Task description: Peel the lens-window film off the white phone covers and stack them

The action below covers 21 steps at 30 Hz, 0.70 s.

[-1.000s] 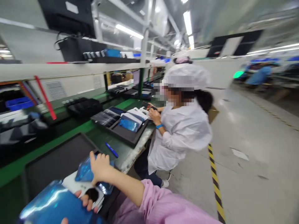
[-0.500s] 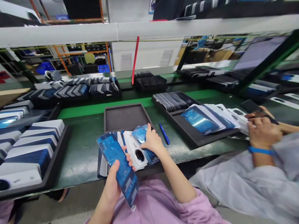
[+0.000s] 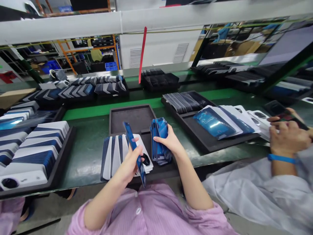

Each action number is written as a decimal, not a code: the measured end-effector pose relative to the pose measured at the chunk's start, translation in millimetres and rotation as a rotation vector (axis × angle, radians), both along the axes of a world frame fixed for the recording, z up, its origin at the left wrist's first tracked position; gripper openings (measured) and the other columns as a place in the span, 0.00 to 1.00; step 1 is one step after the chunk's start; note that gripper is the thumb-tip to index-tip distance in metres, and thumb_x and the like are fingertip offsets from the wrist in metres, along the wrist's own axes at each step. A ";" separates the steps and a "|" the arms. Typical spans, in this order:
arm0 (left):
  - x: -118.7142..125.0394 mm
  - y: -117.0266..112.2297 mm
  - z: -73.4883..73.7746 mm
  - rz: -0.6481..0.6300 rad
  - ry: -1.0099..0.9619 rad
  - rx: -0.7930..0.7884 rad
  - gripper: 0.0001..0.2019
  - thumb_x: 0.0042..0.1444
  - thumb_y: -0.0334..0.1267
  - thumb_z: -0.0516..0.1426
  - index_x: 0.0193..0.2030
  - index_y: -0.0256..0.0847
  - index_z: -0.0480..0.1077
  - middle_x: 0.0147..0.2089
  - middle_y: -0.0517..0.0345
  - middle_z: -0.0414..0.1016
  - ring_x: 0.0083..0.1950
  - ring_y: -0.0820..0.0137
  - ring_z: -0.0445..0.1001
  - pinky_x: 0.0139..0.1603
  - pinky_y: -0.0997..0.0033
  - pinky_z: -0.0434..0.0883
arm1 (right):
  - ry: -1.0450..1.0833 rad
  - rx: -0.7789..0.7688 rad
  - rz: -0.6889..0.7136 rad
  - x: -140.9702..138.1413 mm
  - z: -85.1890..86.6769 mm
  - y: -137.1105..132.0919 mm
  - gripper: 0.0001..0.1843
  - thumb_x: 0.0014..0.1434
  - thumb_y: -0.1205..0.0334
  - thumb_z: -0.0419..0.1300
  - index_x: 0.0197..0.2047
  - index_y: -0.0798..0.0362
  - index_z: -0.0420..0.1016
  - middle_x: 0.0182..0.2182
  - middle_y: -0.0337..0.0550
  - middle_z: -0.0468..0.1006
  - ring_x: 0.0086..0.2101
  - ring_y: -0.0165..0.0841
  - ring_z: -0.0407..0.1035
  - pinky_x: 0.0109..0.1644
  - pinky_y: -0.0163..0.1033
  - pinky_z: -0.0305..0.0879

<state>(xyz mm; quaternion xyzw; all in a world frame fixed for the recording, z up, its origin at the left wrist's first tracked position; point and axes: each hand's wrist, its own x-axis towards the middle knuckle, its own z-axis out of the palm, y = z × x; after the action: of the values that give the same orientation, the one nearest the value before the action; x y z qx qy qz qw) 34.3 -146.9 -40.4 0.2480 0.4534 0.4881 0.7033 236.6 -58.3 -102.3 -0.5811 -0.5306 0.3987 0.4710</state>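
My left hand (image 3: 130, 163) grips a flat blue phone back panel (image 3: 129, 134), tilted nearly edge-on to me above the tray. My right hand (image 3: 172, 140) is closed round a bunch of blue film-covered phone panels (image 3: 158, 150) at the tray's right side, thumb on the near face. Between and left of my hands, a fanned row of white and blue panels (image 3: 113, 156) lies in the dark tray (image 3: 132, 109). A white panel with a black camera oval (image 3: 146, 159) rests at the row's right end, partly covered by my left hand.
Full trays of panels (image 3: 36, 153) stand at left. On the right, another tray (image 3: 195, 130) holds clear sleeves and blue and white panels. A co-worker's hands (image 3: 283, 140) hold a dark phone-shaped piece beyond it. A red strip (image 3: 142, 55) hangs from the white beam (image 3: 97, 26).
My left hand has turned its panel from face-up to nearly edge-on and moved it up over the tray. My right hand has gathered the blue panels upright. The blue pen is now hidden.
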 end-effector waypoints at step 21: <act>64.5 97.2 -25.2 -0.611 0.321 0.656 0.53 0.33 0.66 0.70 0.63 0.38 0.64 0.67 0.38 0.59 0.76 0.46 0.45 0.75 0.43 0.47 | 0.213 0.289 0.281 23.3 6.0 -9.0 0.72 0.37 0.19 0.61 0.75 0.51 0.44 0.65 0.57 0.64 0.63 0.52 0.62 0.61 0.53 0.66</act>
<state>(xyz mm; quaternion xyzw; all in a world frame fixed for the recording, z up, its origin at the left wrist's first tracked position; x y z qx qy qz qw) 98.8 -49.6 -65.5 0.6510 0.2846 0.3320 0.6205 259.9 -67.2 -96.3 -0.3828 -0.6051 0.4393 0.5425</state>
